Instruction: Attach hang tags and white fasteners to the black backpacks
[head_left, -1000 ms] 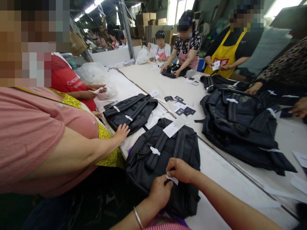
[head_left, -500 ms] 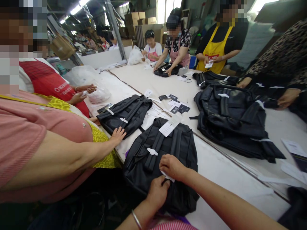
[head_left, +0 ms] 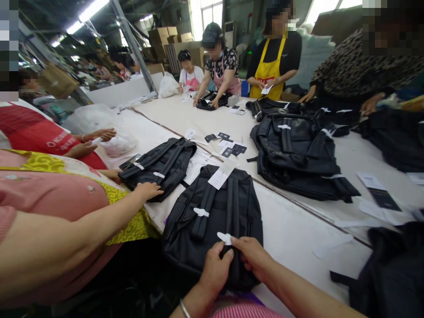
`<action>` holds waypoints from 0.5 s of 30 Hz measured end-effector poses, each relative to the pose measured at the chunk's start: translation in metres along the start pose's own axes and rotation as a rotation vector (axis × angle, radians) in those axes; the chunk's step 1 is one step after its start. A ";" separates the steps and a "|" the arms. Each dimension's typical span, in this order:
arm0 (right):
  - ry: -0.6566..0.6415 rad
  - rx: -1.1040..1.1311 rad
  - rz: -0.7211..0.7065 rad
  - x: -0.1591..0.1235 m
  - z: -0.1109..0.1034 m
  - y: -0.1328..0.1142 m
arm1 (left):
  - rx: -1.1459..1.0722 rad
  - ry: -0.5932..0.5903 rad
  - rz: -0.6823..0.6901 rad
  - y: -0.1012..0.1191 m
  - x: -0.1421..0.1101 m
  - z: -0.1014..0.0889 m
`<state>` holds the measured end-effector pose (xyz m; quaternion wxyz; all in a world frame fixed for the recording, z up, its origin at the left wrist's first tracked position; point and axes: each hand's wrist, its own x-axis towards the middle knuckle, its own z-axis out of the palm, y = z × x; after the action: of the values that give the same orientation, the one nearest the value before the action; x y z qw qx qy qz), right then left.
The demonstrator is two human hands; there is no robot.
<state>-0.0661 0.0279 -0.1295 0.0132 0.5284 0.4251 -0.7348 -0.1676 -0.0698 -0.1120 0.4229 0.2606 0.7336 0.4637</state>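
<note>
A black backpack [head_left: 215, 221] lies straps-up on the white table [head_left: 291, 229] right before me. My left hand [head_left: 214, 270] and my right hand [head_left: 251, 257] meet at its near end, fingers pinched together around a small white strap wrap [head_left: 224, 238]. A second white wrap [head_left: 201, 212] sits on the left strap. A white paper tag [head_left: 221, 176] rests at the bag's far end.
A person in pink at my left rests a hand [head_left: 147, 191] by another black backpack [head_left: 159, 165]. A pile of black backpacks [head_left: 298, 154] lies across the table. Cards [head_left: 230, 148] are scattered mid-table. Several people work around the far side.
My hands slid back toward me along the strap, leaving the white wrap showing above my fingers. The view swung to the right.
</note>
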 end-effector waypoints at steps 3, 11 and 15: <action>0.119 -0.085 -0.155 0.005 0.005 0.001 | -0.093 0.000 -0.077 -0.001 0.003 0.001; -0.009 0.209 -0.270 0.010 -0.001 0.010 | -0.439 0.173 -0.197 -0.009 0.017 0.016; -0.194 0.455 -0.211 0.011 -0.006 0.012 | -0.548 0.139 -0.190 -0.006 0.015 0.017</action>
<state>-0.0610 0.0289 -0.1459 -0.1417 0.3976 0.2982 -0.8561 -0.1602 -0.0530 -0.1270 0.4676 0.0343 0.6293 0.6197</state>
